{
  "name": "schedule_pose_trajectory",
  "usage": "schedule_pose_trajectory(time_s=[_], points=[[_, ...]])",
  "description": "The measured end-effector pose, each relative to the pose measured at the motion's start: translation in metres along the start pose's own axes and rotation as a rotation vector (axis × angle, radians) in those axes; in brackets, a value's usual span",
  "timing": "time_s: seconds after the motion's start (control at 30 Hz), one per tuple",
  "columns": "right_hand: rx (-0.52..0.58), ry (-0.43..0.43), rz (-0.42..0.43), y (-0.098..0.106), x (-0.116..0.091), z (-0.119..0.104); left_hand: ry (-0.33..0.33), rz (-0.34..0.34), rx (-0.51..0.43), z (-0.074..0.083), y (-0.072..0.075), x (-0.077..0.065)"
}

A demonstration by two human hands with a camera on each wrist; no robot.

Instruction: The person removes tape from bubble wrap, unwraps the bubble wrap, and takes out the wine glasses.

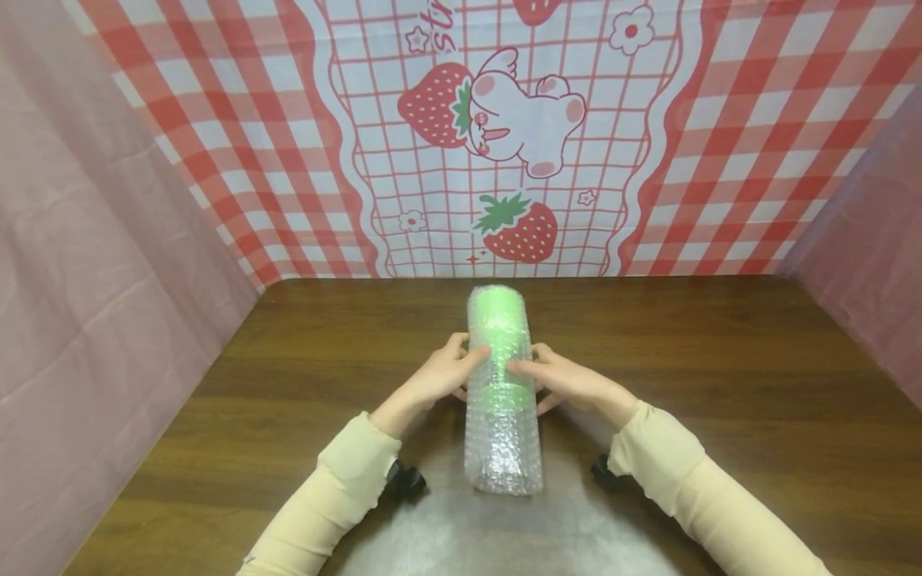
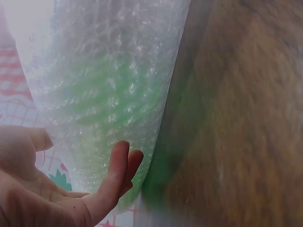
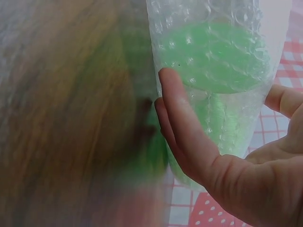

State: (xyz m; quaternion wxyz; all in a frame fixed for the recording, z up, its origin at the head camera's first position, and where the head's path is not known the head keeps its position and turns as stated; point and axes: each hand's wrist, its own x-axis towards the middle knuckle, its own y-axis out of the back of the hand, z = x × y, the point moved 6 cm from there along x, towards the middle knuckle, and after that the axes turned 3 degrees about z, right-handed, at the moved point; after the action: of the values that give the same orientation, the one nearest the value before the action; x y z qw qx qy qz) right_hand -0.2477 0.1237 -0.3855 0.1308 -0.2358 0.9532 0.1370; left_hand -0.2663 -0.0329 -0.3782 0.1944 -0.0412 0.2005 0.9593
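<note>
Backdrop cloth (image 1: 259,160): red-and-white checks with strawberry prints, filling the top of the frame.
Side curtains (image 1: 94,256): pink, down the left and right edges.
Table (image 1: 252,384): brown wood grain, across the middle and bottom.
Sleeves (image 1: 338,480): pale yellow, slanting inward from lower left and lower right, wrists apart, hands angled toward the centre.
Bubble-wrapped bundle (image 1: 502,400): at the centre, between both hands; whether it touches the table, I cannot tell.
Left hand (image 1: 442,372): partly open, gripping the bundle's left side, thumb on its near face.
Right hand (image 1: 572,376): mirrors that grip from the right, thumb near the other thumb.
Green object (image 1: 497,312): inside the wrap's upper part in the head view.
Wrist views: the right one shows a rounded green face (image 3: 218,56) through the bubbles; the left one, only a hazy green patch.
</note>
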Motion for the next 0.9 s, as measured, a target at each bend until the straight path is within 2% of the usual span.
schedule_pose_trajectory(time_s=[0.5,0.9], points=[[0.018,-0.014,0.023,0.007,-0.010,0.002,0.002,-0.009,-0.003,0.004,-0.011,0.000],[0.025,-0.021,0.018,0.011,-0.010,0.007,-0.008,-0.028,-0.024,0.004,-0.013,-0.002]])
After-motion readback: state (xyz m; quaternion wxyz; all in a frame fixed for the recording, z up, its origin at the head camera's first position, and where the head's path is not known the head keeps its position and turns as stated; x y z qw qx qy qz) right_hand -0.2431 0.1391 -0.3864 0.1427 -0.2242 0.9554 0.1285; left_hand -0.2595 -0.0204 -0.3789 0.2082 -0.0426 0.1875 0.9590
